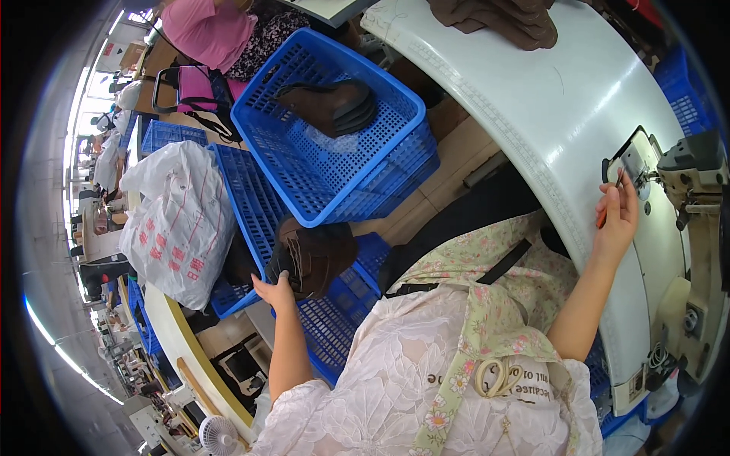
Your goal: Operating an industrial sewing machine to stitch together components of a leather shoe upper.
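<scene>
- One broad white table (563, 91) curves past the person's right side.
- A blue basket (319, 204), left of the table, holds a brown stack (334, 105).
- A sewing machine (693, 161) stands at the table's far right.
- A brown bundle (323, 254), trailing pale threads, sits gripped at its edge by the left hand (278, 290), below the basket.
- Near the machine, the right hand (621, 213) curls around a small orange-handled tool (601, 219).

Sewing machine (692, 161) is mounted on desk (532, 91), right. Cloth (498, 19) is laid at desk's far end. Basket (414, 114) is placed left of desk; shoe pieces (331, 105) are held inside. Bag (179, 220) is set left of basket.
</scene>
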The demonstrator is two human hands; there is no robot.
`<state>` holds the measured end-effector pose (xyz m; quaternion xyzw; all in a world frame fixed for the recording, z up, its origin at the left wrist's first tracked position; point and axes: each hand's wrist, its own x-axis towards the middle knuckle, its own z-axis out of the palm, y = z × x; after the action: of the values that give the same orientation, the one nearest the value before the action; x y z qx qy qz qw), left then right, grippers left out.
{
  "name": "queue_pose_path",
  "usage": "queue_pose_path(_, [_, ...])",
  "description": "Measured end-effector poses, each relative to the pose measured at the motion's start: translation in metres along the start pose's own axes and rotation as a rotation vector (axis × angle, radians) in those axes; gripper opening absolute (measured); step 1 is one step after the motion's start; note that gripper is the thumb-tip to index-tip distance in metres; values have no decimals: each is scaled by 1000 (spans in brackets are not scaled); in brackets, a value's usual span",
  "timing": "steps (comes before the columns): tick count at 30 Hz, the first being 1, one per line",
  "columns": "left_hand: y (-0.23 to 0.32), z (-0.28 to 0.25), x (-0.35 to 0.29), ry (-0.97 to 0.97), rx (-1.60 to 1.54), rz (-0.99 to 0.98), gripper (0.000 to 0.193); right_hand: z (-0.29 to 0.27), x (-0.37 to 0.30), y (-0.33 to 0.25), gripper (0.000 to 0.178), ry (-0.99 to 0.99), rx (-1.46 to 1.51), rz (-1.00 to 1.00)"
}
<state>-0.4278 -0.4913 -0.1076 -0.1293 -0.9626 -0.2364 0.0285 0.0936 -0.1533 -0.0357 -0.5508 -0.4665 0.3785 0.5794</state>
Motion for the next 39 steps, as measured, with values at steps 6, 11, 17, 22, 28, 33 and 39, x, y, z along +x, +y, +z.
queue_pose_path(6, [-55,3,9,-560,-573,-921,74,-2,2,6,35,10,34,-19])
queue_pose_path(11, [-116,9,18,-692,-660,-1029,74,-2,3,5,38,-14,29,-9])
queue_pose_path(17, [-78,-2,-27,-519,-595,-1056,66,2,0,2,39,-19,12,-7])
queue_pose_path(22, [-81,-1,-54,-240,-599,-988,65,0,1,3,40,6,-7,-2])
queue_pose_path(28, [-130,4,-84,-222,-856,-960,61,-4,6,9,39,-31,-17,-3])
queue_pose_path(33, [-223,13,-111,-292,-1195,-1016,50,-1,9,6,39,-49,-17,-13])
queue_pose_path(39, [-157,17,-93,-296,-1037,-1014,51,-7,11,10,39,-25,17,-28])
